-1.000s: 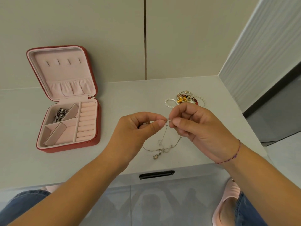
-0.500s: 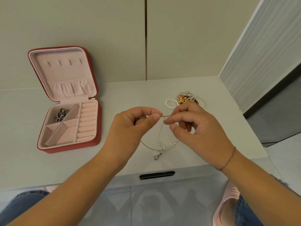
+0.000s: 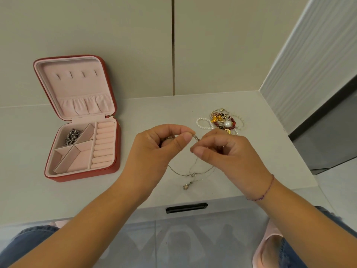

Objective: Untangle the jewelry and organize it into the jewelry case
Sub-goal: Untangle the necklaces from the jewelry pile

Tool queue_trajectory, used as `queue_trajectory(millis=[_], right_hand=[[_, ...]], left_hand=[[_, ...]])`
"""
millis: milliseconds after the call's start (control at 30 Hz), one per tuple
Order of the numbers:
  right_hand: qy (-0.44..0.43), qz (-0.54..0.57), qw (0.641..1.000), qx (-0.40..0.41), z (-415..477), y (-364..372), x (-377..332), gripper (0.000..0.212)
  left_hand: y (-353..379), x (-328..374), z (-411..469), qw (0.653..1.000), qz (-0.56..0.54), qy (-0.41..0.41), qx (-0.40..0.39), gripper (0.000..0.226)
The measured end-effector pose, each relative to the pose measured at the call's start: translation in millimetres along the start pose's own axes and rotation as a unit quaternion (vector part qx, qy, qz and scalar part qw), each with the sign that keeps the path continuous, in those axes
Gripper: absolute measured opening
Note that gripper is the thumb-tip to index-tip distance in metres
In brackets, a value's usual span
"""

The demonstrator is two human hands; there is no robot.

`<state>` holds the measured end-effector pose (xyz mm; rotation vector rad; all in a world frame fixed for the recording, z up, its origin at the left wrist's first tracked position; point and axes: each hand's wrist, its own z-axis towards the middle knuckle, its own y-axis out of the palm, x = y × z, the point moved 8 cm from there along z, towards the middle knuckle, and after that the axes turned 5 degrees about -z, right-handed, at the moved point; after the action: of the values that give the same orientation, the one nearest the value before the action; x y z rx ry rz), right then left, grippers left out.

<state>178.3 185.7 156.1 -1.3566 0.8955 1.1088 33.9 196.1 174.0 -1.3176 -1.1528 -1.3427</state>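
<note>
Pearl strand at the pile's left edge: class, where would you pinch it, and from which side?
Pinch the pearl strand at its bare loop, which juts out left of the pile, flat on the table. Come from above on the left; its right part runs among the red beads, so gripping there would likely drag them along.

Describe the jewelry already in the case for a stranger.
On the left of the pale table find the open red square jewelry case with pink lining. In its back-left compartment lies a dark silver chunky chain, the only jewelry inside.
</note>
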Motion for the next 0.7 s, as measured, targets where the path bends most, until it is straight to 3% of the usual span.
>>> queue_trajectory(millis=[200, 400, 700], right_hand=[[0.027, 0.095, 0.995, -0.025, 4, -4, 3, 0.013], [0.053, 0.134, 0.990, 0.002, 3, -7, 10, 0.018], [0.048, 0.099, 0.994, -0.003, 4, -9, 3, 0.012]], left_hand=[[-2, -4, 1, 1.000, 0.010, -0.008, -0.002, 0.010], [0, -10, 2, 1.000, 0.011, -0.012, -0.015, 0.013], [7, -16, 2, 0.997, -0.030, -0.040, -0.055, 0.011]])
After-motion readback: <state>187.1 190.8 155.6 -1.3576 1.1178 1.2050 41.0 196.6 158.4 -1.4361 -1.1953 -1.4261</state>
